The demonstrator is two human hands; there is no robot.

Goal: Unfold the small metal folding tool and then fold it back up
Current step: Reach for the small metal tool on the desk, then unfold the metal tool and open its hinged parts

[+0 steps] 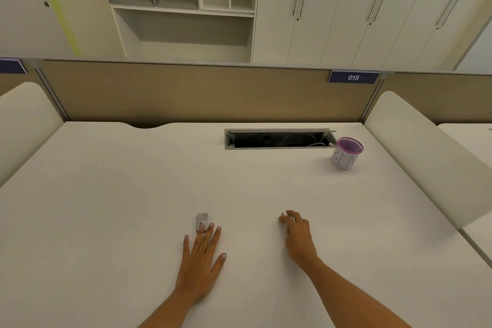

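My right hand point(298, 234) rests on the white desk point(133, 194) with its fingers curled over a small metal folding tool point(285, 215); only a pale sliver of it shows at the fingertips, so whether it is folded I cannot tell. My left hand point(203, 255) lies flat on the desk with fingers spread, holding nothing. Its fingertips touch the near end of a small grey box point(202, 221) with printed text that lies on the desk.
A purple-rimmed white cup point(346, 153) stands at the back right, beside an open cable slot point(279, 139) in the desk. A tan partition point(186, 90) closes the far edge, with padded dividers left and right.
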